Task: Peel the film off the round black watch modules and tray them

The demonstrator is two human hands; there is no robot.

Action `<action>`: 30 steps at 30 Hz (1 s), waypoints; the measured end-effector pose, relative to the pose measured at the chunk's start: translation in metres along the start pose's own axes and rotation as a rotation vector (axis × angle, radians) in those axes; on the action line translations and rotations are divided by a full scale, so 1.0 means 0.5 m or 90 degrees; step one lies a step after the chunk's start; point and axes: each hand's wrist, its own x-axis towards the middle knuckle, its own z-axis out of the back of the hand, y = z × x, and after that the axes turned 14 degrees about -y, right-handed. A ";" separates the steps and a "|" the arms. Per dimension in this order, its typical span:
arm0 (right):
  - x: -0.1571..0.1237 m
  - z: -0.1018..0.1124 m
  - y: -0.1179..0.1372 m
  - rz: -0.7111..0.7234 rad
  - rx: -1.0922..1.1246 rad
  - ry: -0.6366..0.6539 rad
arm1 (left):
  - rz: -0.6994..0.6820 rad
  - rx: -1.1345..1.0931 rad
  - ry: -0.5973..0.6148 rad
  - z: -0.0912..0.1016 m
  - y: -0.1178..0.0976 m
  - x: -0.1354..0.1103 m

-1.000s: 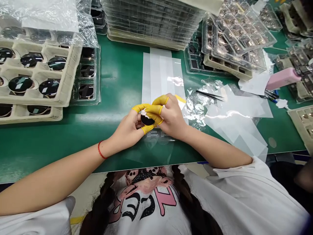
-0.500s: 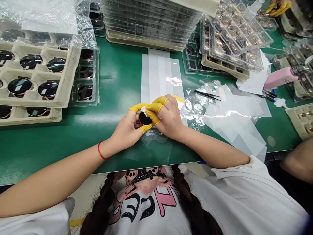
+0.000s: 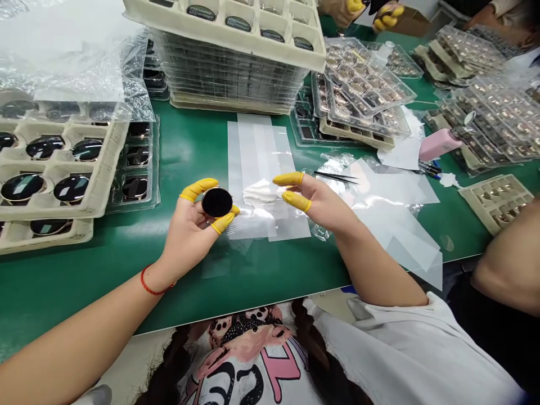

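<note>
My left hand (image 3: 189, 236) grips a round black lens (image 3: 217, 202) between a thumb and fingers in yellow finger cots, lifted a little above the green mat. My right hand (image 3: 316, 205) hangs to its right, fingers apart and holding nothing, with two yellow cots showing. Below it lie a pair of black tweezers (image 3: 335, 177) and crumpled clear film (image 3: 333, 169). Between my hands are translucent film sheets (image 3: 257, 169).
Pulp trays of dark lenses (image 3: 63, 208) fill the left, under loose plastic wrap. Stacked trays (image 3: 228, 67) rise at the back. Clear blister trays (image 3: 363, 84) and a pink bottle (image 3: 439, 145) stand right. A co-worker's cotted hands (image 3: 383, 14) show at the top; another person's arm (image 3: 510, 259) at right.
My right hand has let go of the lens and moved right, away from my left hand. The white scrap on the lens is gone. The view has tilted farther up the table.
</note>
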 end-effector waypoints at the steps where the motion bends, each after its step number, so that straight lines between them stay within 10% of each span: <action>1: -0.002 0.007 -0.001 -0.038 0.044 0.053 | -0.006 -0.010 -0.005 0.002 -0.002 0.003; 13: -0.012 -0.014 0.017 -0.217 0.213 0.080 | -0.211 0.015 0.061 0.016 0.005 0.002; 30: 0.001 0.020 0.003 -0.162 0.034 0.008 | -0.176 0.097 0.084 0.012 0.006 0.004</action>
